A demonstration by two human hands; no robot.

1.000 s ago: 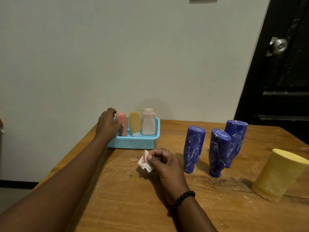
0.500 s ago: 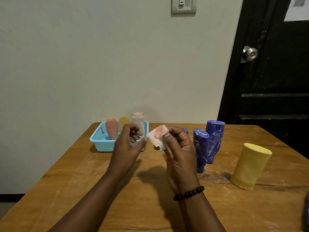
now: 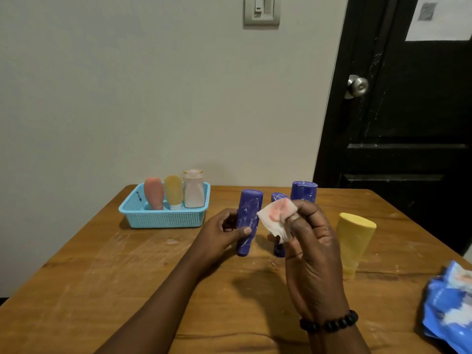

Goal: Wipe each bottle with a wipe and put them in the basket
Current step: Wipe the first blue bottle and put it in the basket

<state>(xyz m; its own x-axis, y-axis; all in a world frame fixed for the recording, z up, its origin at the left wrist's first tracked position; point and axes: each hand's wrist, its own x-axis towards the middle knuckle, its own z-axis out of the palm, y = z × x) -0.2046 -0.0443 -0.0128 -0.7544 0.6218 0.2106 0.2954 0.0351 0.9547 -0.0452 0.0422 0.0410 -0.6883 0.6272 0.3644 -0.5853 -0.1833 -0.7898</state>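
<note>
While three bottles already stand in the blue basket [image 3: 163, 221] at the far left of the counter [image 3: 102, 290], we count four more waiting outside it, so we judge the job a little under half done. Inside the basket are a pink bottle [image 3: 153, 193], a small yellow bottle [image 3: 173, 191] and a pale bottle [image 3: 194, 189], side by side along its far wall.

Our left hand [image 3: 222, 232] curls around the nearest blue bottle [image 3: 248, 221], thumb across its front, with the bottle upright on its cap; we cannot tell whether it is lifted or resting on the counter. Our right hand [image 3: 310, 241] pinches a crumpled white wipe [image 3: 277, 218], stained pink, just beside that bottle's right side and not yet clearly touching it. This bottle looks like the one about to be wiped.

Behind the wipe, a second blue bottle [image 3: 279, 247] is mostly hidden, and a third blue bottle [image 3: 304, 191] stands further back. A large yellow bottle [image 3: 353, 241] sits to the right, apart from the blue ones. At the near right edge lies a blue packet [image 3: 449, 310], perhaps the wipe pack.

Left to do, as we judge it: wipe all three blue bottles and the large yellow one, and set each in the basket, where room is getting tight.
</note>
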